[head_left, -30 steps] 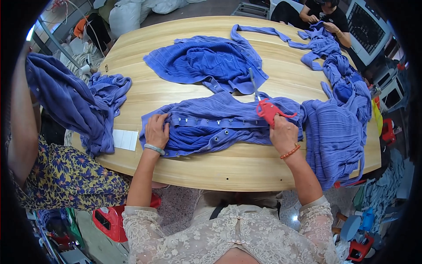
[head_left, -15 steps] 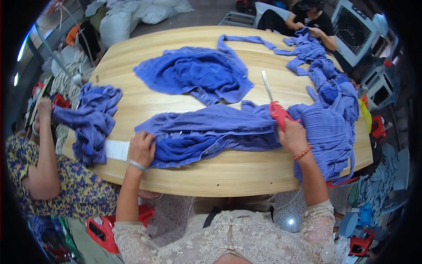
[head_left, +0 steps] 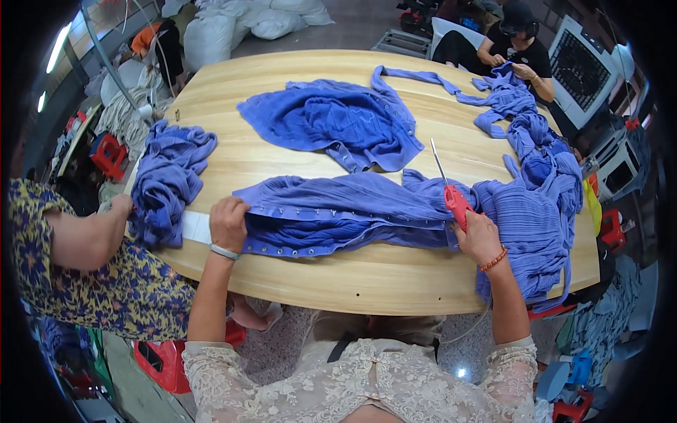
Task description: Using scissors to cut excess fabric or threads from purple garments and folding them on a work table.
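Observation:
A long blue-purple ribbed garment (head_left: 331, 194) lies across the table in front of me, with rows of small metal snaps or eyelets along its two edges. Its darker inside shows between them. My left hand (head_left: 228, 224) is closed on the garment's left end, fingers pinching the cloth edge. In my right hand (head_left: 479, 238) is a red gun-shaped tool (head_left: 458, 204) with a long thin metal nozzle tilted up and away. That hand is over the garment's right end; the fingers partly hide the handle.
Another blue garment (head_left: 331, 123) lies beyond on the wooden table (head_left: 296, 278). Blue cloth is heaped at the left (head_left: 173, 187) and right (head_left: 525, 233). A person in a floral dress (head_left: 106, 282) is close at my left; another person (head_left: 518, 53) handles cloth at the far right.
The whole view has shifted slightly. The tool's nozzle stands a little more upright. At the left, the neighbour's hand has come down and the cloth there now lies bunched in a heap.

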A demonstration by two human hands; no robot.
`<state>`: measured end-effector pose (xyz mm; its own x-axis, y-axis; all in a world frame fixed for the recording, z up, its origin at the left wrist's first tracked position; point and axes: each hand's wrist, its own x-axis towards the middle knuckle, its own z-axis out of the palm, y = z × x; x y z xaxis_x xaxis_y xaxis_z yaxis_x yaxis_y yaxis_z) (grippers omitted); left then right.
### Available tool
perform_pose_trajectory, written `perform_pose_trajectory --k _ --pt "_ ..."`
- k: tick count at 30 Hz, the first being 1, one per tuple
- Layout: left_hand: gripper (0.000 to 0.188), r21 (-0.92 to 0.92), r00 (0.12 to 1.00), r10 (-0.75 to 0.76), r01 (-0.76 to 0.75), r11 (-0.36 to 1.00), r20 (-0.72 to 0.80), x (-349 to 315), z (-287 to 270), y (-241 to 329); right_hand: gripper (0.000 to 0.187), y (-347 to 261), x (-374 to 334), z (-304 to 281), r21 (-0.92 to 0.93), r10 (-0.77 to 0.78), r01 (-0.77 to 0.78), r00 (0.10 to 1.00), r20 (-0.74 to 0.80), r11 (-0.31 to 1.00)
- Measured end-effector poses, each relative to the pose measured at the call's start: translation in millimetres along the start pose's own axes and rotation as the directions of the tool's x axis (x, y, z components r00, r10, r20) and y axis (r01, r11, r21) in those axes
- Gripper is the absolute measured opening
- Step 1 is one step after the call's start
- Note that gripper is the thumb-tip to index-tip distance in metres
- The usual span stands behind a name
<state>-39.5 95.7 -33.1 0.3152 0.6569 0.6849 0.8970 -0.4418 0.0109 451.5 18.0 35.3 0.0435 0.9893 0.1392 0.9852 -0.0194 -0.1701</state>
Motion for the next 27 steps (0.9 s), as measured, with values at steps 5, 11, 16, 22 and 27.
perform_pose_trajectory --k 5,11,16,22,27 --pt "0.019 0.117 0.959 -0.156 0.132 0.984 0.237 -40 -18 9 0.023 -22 -15 -9 -0.182 0.038 -0.031 0.999 0.037 0.983" --pt "0.063 -0.181 0.93 -0.165 0.234 0.955 0.33 -28 -17 89 0.022 -49 -31 -22 -0.213 -0.117 0.064 0.962 -0.246 0.975" --pt "0.071 -0.142 0.855 -0.164 0.265 0.954 0.491 -28 3 85 0.023 -63 -36 -24 0.493 -0.278 0.194 0.955 0.101 0.848" --pt "0.073 -0.132 0.819 -0.116 0.227 0.965 0.562 -25 1 65 0.033 -92 -16 -16 0.383 -0.415 0.287 0.856 0.308 0.878" --pt "0.073 -0.095 0.797 -0.149 0.25 0.964 0.586 -25 2 51 0.03 -144 8 -11 0.304 -0.553 0.474 0.784 0.283 0.826"
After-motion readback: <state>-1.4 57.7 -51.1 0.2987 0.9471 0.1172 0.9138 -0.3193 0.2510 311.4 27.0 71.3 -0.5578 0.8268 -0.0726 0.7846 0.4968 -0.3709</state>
